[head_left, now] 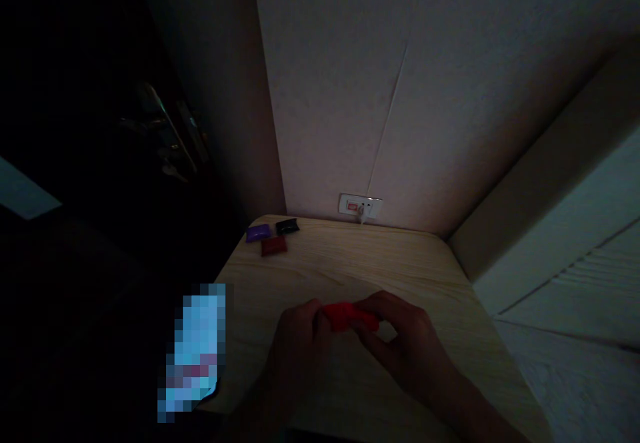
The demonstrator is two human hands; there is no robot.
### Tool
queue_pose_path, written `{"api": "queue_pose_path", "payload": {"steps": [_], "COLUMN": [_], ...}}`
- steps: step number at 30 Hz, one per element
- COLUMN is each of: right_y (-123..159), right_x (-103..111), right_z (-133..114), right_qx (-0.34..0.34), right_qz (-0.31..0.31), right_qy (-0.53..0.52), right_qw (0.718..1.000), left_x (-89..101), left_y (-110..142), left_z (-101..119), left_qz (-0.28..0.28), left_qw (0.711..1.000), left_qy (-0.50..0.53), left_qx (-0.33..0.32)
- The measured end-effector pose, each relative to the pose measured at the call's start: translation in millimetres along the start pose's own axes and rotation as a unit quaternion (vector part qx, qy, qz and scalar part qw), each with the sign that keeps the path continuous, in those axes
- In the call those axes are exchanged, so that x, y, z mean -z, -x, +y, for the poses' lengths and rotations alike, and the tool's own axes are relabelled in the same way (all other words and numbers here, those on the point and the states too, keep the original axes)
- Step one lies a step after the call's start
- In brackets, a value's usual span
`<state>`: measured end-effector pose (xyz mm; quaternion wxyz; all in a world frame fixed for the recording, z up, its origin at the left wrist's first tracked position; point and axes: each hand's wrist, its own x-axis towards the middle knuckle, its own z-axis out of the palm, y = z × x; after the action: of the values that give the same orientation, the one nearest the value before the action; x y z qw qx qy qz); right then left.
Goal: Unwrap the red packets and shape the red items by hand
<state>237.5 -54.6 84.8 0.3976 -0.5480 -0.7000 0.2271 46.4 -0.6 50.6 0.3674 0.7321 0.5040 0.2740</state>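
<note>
In the head view, a small bright red, soft-looking piece [343,317] is held between both hands above the wooden tabletop. My left hand [299,336] is closed on its left end, the fingers partly hidden in shadow. At the right end, my right hand [400,336] pinches it between thumb and fingers. Dim light hides whether it is a packet or bare material. Toward the far left corner of the tabletop lie three small glossy packets: a purple packet [258,233], a black packet [287,226] and a dark red packet [274,245].
The wooden tabletop [350,263] meets a pale wall with a socket plate [349,204] and a white plug in it. A bright, pixelated screen [197,343] stands at the left edge. A dark door with a handle [150,123] is farther left; pale furniture [560,243] borders the right.
</note>
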Motion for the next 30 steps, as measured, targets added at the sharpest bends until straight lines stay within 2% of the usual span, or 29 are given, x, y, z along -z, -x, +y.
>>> {"api": "queue_pose_path", "payload": {"steps": [2, 5, 7, 10, 15, 21, 23, 25, 28, 30], "right_y": [-1, -2, -2, 2, 8, 10, 13, 17, 24, 27], "right_x": [-1, -1, -3, -7, -6, -2, -4, -7, -11, -13], "right_z": [0, 3, 6, 9, 7, 12, 16, 19, 20, 17], "right_qx": [-0.025, -0.107, -0.156, -0.191, -0.217, -0.23, -0.239, -0.242, -0.249, -0.252], "right_qz": [0.02, 0.026, 0.033, 0.044, 0.021, 0.034, 0.034, 0.026, 0.016, 0.018], "right_qy": [-0.03, -0.145, -0.219, -0.276, -0.334, -0.351, -0.357, -0.374, -0.397, -0.397], "right_qw": [0.999, 0.983, 0.963, 0.941, 0.917, 0.907, 0.902, 0.895, 0.883, 0.882], "left_x": [-0.3, 0.9, 1.2, 1.1, 5.1, 11.6, 16.3, 22.3, 28.4, 27.5], "left_y": [0, 2, 5, 7, 7, 10, 9, 6, 3, 2], "left_z": [-1, 2, 5, 11, 12, 12, 10, 7, 1, 0], "left_qz": [0.01, 0.02, 0.003, -0.033, -0.046, -0.043, -0.07, -0.129, -0.248, -0.262], "left_qw": [0.999, 0.987, 0.968, 0.942, 0.944, 0.973, 0.97, 0.956, 0.909, 0.885], "left_qy": [0.045, 0.161, 0.249, 0.329, 0.318, 0.226, 0.233, 0.262, 0.329, 0.374], "left_qx": [0.002, 0.0, 0.014, 0.056, 0.073, 0.032, 0.028, 0.032, 0.067, 0.096]}}
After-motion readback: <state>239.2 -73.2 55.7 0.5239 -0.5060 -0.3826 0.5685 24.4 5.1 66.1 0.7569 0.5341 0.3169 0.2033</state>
